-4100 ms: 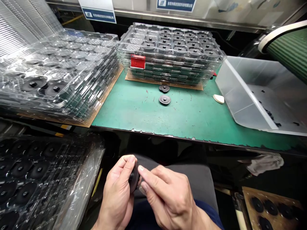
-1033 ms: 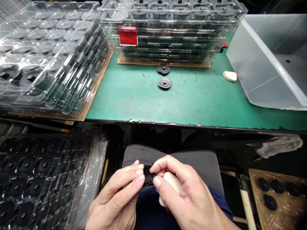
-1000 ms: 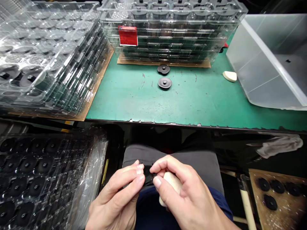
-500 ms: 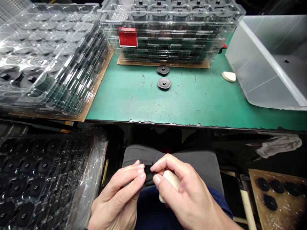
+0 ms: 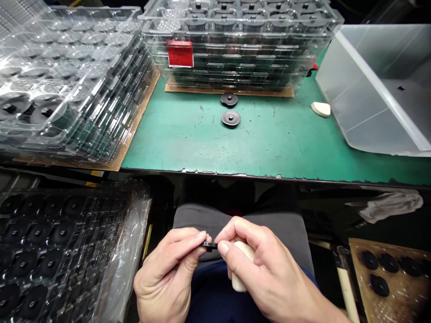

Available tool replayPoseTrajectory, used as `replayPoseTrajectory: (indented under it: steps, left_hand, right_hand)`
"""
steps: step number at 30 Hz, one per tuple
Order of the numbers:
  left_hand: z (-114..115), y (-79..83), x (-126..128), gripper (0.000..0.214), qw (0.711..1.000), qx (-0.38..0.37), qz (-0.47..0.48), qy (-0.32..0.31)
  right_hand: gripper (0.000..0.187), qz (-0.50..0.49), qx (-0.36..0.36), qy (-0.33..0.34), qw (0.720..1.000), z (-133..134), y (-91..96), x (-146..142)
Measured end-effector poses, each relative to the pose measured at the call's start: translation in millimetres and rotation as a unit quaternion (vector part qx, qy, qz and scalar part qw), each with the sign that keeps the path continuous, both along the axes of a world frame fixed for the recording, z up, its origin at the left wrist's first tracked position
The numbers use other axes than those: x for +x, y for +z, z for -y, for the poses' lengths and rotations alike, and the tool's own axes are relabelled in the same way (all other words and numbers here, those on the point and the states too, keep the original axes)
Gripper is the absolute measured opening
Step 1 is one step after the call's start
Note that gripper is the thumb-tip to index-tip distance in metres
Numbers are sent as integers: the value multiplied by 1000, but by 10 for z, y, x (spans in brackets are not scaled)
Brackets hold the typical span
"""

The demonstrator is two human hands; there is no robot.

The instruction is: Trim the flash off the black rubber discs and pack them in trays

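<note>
Black part (image 5: 210, 246) held from both sides over the lap (image 5: 198, 217)

The part is small, lies about level, and sits between the two hands, off the counter on its near side. The left hand (image 5: 170, 273) has its grip pinched on the left end. The right hand (image 5: 266, 264) has its grip at the right end, thumb and forefinger seemingly on it, while a white block (image 5: 239, 282) sits tucked in the same palm. The covered ends cannot be made out.

To handle it well, a light pinch seems best, since the part looks thin; the left grip should steady while the right one does the finer work. The block takes up palm room, so holding it back from the part would leave the fingertips freer.

Beyond the lap runs the counter (image 5: 182, 143), its near edge chipped and ragged, worth lifting over rather than scraping. The widest room for moving spreads between that edge and two dark discs (image 5: 230, 118), lined up near to far. Farther off stands a middle stack (image 5: 232, 58) of transparent trays; a left stack (image 5: 131, 96) bounds one side. On the right, a white piece (image 5: 321, 109) lies just beside the bin (image 5: 367, 85), whose wall limits a sideways reach.
</note>
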State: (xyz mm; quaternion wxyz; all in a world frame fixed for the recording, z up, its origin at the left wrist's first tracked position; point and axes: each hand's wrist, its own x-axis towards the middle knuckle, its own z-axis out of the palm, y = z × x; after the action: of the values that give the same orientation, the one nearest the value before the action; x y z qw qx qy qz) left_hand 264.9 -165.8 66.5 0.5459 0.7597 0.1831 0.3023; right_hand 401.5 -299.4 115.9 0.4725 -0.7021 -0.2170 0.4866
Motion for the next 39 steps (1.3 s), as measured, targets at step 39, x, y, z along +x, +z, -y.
replayPoseTrajectory:
  steps: [39]
  left_hand:
    - [74, 15, 1, 40, 988, 127, 53, 75]
  right_hand:
    - [22, -39, 14, -41, 998, 12, -71, 12]
